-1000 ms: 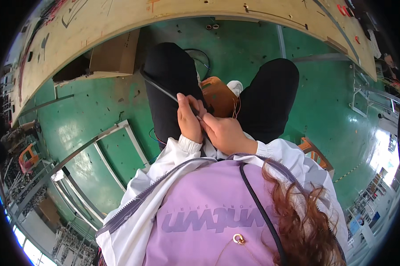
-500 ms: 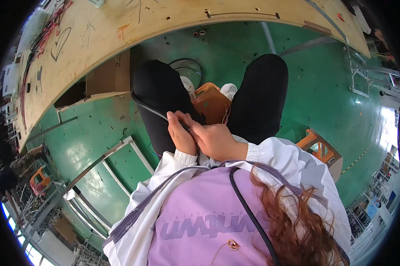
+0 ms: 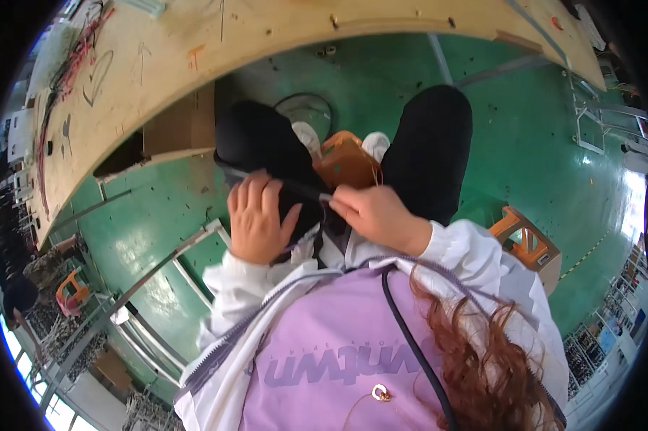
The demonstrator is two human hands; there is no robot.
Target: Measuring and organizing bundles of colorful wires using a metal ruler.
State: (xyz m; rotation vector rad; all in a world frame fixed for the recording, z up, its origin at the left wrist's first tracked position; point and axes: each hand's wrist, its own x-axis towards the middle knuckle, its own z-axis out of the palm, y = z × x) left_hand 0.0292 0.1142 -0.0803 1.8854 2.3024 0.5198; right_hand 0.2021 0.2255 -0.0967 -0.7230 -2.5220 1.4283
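Observation:
A black cable (image 3: 301, 189) stretches across my left thigh and up to my right hand (image 3: 383, 215). My right hand pinches it near a pale, greyish end between thumb and fingers. Over the cable's other stretch lies my left hand (image 3: 254, 221), back upward, its fingers extended across the cable and the thumb apart. Those fingers hide part of the cable, and its far end by my left knee is hard to make out. Both hands are above my lap, a short gap between them.
A wooden table (image 3: 295, 29) curves across the front, with red and black wires (image 3: 69, 75) at its left. Below it stand a cardboard box (image 3: 180, 122) and an orange stool (image 3: 347, 162). Metal frames (image 3: 167, 256) lie to the left; another orange stool (image 3: 526, 241) stands at right.
My hands were together around the cable. My left hand has moved left and opened out over it; my right hand has shifted right, still pinching the cable.

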